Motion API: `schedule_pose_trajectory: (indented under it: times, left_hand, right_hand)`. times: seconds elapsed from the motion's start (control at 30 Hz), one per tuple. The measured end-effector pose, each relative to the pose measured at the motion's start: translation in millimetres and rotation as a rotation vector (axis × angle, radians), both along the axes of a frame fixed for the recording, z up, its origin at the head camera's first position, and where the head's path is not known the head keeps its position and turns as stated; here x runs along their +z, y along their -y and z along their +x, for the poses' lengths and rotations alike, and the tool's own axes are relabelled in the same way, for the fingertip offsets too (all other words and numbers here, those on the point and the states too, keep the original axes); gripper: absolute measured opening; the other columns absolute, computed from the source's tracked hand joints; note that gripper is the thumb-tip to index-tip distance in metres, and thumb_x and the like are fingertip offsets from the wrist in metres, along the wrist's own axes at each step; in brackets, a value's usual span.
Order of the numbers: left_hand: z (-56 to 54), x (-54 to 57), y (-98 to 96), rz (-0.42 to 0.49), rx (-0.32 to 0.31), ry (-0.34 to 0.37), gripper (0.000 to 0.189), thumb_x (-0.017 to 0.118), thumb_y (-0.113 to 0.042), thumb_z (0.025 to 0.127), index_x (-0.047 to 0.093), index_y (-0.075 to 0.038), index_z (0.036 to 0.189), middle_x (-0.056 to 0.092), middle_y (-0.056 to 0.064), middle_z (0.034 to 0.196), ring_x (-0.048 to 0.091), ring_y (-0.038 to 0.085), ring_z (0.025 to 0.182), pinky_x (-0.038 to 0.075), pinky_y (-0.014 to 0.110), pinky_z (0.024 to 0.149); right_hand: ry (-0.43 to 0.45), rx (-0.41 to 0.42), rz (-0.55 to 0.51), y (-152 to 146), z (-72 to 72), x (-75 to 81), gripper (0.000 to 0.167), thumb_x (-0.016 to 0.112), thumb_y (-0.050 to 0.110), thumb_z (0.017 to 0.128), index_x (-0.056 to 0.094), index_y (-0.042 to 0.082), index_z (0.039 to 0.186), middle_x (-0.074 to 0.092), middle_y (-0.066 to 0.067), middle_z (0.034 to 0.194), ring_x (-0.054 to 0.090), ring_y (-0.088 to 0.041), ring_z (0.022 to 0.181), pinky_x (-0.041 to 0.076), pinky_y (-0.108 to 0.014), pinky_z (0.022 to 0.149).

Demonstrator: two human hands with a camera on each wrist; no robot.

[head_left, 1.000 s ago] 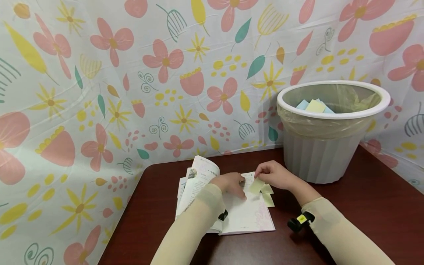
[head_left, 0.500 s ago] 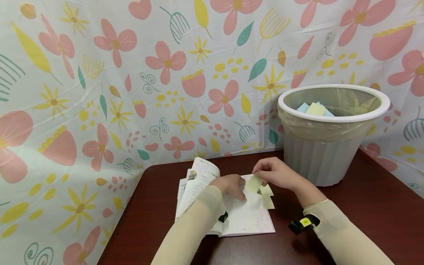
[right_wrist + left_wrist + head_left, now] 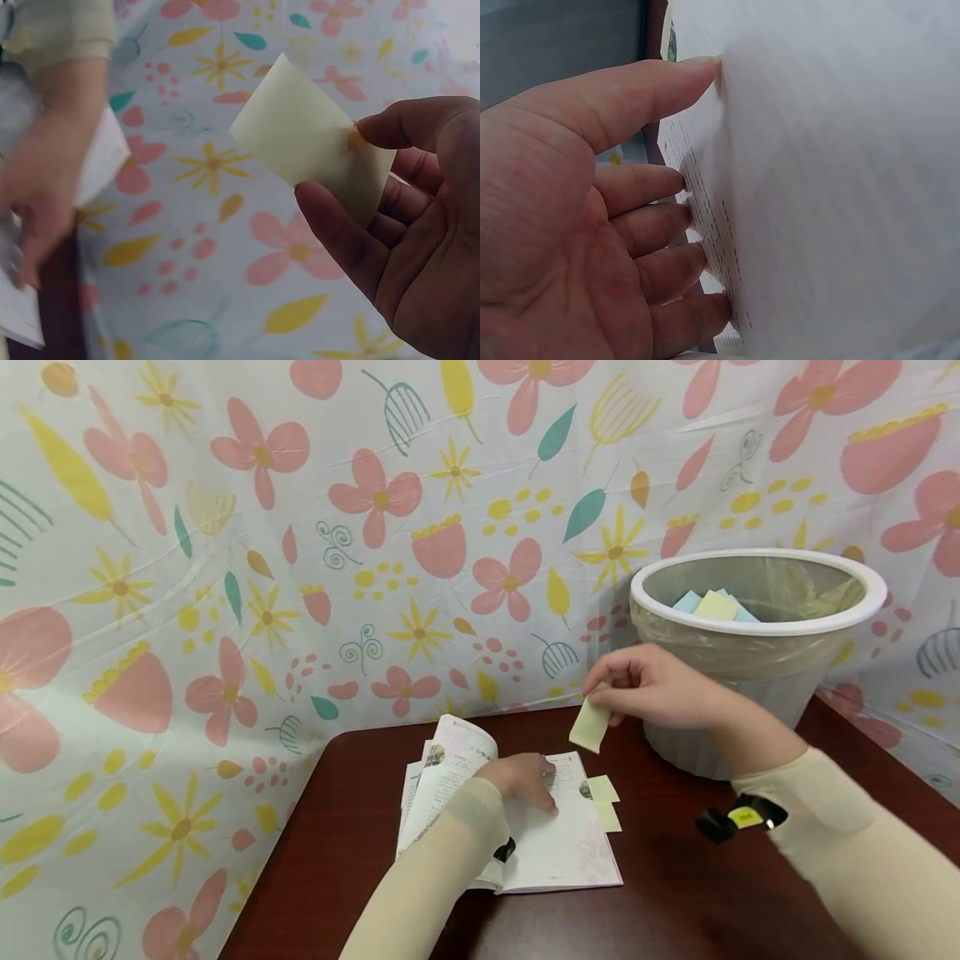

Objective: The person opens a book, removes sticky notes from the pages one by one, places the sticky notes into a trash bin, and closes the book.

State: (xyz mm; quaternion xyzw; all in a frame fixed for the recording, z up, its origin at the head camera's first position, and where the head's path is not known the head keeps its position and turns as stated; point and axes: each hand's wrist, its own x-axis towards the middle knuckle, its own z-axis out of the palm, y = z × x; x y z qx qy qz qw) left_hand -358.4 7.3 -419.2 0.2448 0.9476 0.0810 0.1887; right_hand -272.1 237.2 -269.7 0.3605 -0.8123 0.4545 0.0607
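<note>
An open book (image 3: 558, 852) lies on the table, its left pages curling up. My left hand (image 3: 522, 779) rests on the right page; in the left wrist view its fingertips and thumb touch the paper, the fingers extended and slightly bent. Between thumb and fingers my right hand (image 3: 656, 687) pinches a pale yellow sticky note (image 3: 590, 725), held in the air past the book's upper right corner. The right wrist view shows that sticky note (image 3: 300, 127) whole and nearly flat. Two more yellow sticky notes (image 3: 607, 816) stick out from the page's right edge.
A grey waste bin (image 3: 686, 747) with a white rim and clear liner stands at the back right, behind my right hand. Blue and yellow notes (image 3: 716, 607) lie inside it. A flowered curtain (image 3: 300, 568) hangs behind the dark red table (image 3: 337, 843).
My right hand has lifted the sticky note off the page and carried it up and right, toward the bin. The left hand has stayed on the book.
</note>
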Motion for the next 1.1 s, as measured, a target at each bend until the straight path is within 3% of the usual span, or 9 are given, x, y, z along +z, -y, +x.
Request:
schedule_pose_trajectory:
  times: [0.27, 0.43, 0.6, 0.8, 0.93, 1.1]
  left_hand:
    - [0.3, 0.0, 3.4, 0.016, 0.012, 0.011, 0.081, 0.085, -0.044, 0.077, 0.055, -0.027, 0.15, 0.048, -0.008, 0.16, 0.044, 0.013, 0.147, 0.039, 0.034, 0.119]
    - [1.1, 0.4, 3.5, 0.031, 0.017, 0.017, 0.081, 0.086, -0.043, 0.077, 0.055, -0.027, 0.15, 0.049, -0.009, 0.158, 0.046, 0.012, 0.145, 0.04, 0.033, 0.118]
    - [0.1, -0.7, 5.0, 0.046, 0.027, 0.024, 0.081, 0.087, -0.042, 0.076, 0.056, -0.027, 0.149, 0.052, -0.009, 0.156, 0.049, 0.012, 0.142, 0.041, 0.034, 0.116]
    - [-1.8, -3.9, 5.1, 0.05, 0.018, 0.028, 0.081, 0.087, -0.041, 0.076, 0.056, -0.026, 0.149, 0.049, -0.008, 0.159, 0.044, 0.013, 0.148, 0.038, 0.034, 0.12]
    - [-0.8, -3.0, 3.4, 0.046, 0.016, 0.03, 0.081, 0.087, -0.041, 0.076, 0.056, -0.028, 0.15, 0.046, -0.008, 0.161, 0.042, 0.013, 0.15, 0.036, 0.034, 0.121]
    - [-0.8, -1.6, 1.6, 0.037, 0.006, 0.015, 0.081, 0.086, -0.041, 0.076, 0.055, -0.028, 0.15, 0.043, -0.007, 0.163, 0.04, 0.012, 0.151, 0.035, 0.032, 0.121]
  right_hand:
    - [-0.056, -0.008, 0.093, -12.8, 3.0, 84.6, 0.01, 0.065, 0.002, 0.099, 0.072, -0.004, 0.104, 0.077, -0.009, 0.081, 0.071, -0.021, 0.064, 0.061, -0.032, 0.063]
    - [-0.088, -0.111, 0.084, -21.0, 0.8, 133.1, 0.01, 0.066, 0.003, 0.098, 0.072, -0.002, 0.104, 0.078, -0.007, 0.082, 0.073, -0.02, 0.067, 0.061, -0.03, 0.064]
    - [-0.085, -0.264, 0.027, -34.7, -15.7, 170.8, 0.012, 0.072, 0.01, 0.096, 0.074, 0.003, 0.105, 0.078, -0.002, 0.08, 0.073, -0.017, 0.065, 0.06, -0.026, 0.061]
    - [-0.012, -0.373, -0.054, -65.8, -47.3, 192.4, 0.014, 0.073, 0.015, 0.096, 0.074, 0.005, 0.105, 0.078, 0.006, 0.085, 0.072, -0.014, 0.069, 0.061, -0.024, 0.064]
    - [0.055, -0.45, -0.118, -94.5, -65.5, 196.1, 0.011, 0.074, 0.018, 0.095, 0.075, 0.008, 0.101, 0.071, 0.009, 0.092, 0.07, -0.011, 0.073, 0.06, -0.023, 0.063]
    - [0.217, -0.501, -0.264, -126.5, -83.2, 193.8, 0.007, 0.074, 0.019, 0.095, 0.078, 0.013, 0.098, 0.06, 0.007, 0.106, 0.068, -0.01, 0.078, 0.061, -0.026, 0.063]
